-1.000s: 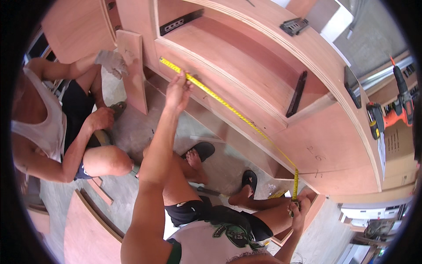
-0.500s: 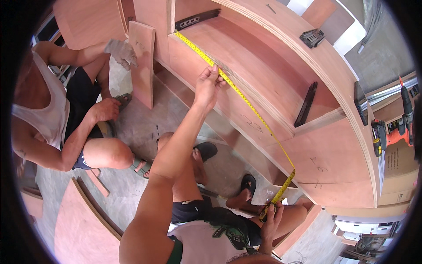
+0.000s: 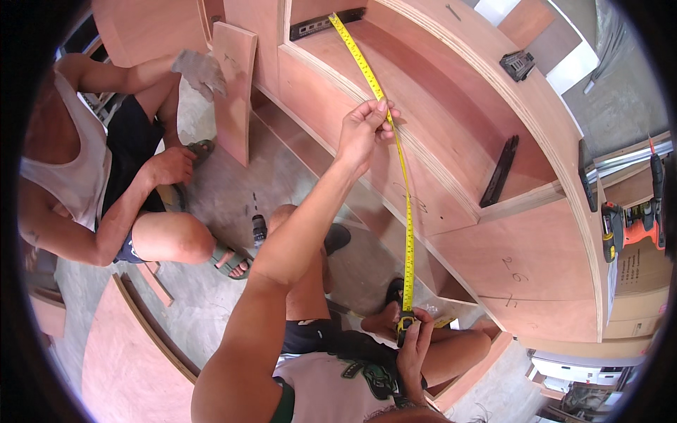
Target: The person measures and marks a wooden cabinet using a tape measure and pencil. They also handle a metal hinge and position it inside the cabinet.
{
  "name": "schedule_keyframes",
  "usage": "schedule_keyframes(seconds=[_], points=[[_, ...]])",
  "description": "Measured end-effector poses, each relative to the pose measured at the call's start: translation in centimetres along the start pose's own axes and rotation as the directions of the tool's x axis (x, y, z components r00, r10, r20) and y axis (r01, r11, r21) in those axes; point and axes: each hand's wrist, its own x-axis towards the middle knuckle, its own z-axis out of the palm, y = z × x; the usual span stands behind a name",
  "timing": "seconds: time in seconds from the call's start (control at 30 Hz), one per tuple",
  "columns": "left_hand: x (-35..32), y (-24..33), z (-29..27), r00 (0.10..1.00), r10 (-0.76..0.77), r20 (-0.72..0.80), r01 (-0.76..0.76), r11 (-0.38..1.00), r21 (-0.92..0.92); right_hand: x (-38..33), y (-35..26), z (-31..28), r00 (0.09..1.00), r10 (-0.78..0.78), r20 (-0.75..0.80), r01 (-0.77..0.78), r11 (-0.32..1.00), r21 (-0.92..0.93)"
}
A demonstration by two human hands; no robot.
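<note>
Left hand (image 3: 364,130): thumb and fingers closed in a pinch on a yellow tape blade (image 3: 409,240), raised in front of the cabinet. Right hand (image 3: 416,345): lower, over the person's lap, fingers curled against a black-and-yellow tape case (image 3: 405,326) and holding it. Tape blade: drawn out from the case up to the left hand, bending there, and running on to its free end before a black slide rail (image 3: 305,29) at the left of an open compartment; whether the end touches the rail cannot be told. Cabinet (image 3: 543,282): reddish plywood, curved edge, pencil marks on the front. Second black rail (image 3: 499,171): right side of the same compartment. Black metal fitting (image 3: 517,65) and screw (image 3: 453,13): both lying on the cabinet's upper panel. Orange-and-black power drill (image 3: 638,222): far right, beyond the cabinet. Co-worker: at left, one gloved hand (image 3: 199,72) beside an upright board (image 3: 235,99), the other hand (image 3: 171,166) bare. Curved plywood panel (image 3: 134,359): on the floor, lower left.
</note>
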Motion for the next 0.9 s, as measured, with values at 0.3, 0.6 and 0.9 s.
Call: schedule_keyframes(seconds=[0.3, 0.6, 0.9], points=[[1.5, 2.1, -3.2, 0.998, 0.042, -0.049, -0.044, 0.998, -0.040, 2.6, -1.2, -6.3, 0.988, -0.053, 0.147, 0.109, 0.909, -0.402], [1.5, 2.3, -4.9, 0.999, 0.023, 0.037, -0.020, 0.997, -0.081, -2.6, 3.3, -19.6, 0.991, 0.037, -0.127, -0.085, 0.914, -0.396], [1.8, 2.2, -3.3, 1.000, 0.011, -0.008, -0.012, 0.997, -0.073, -3.5, 6.7, -9.3, 0.936, 0.081, -0.343, -0.101, 0.994, -0.041]])
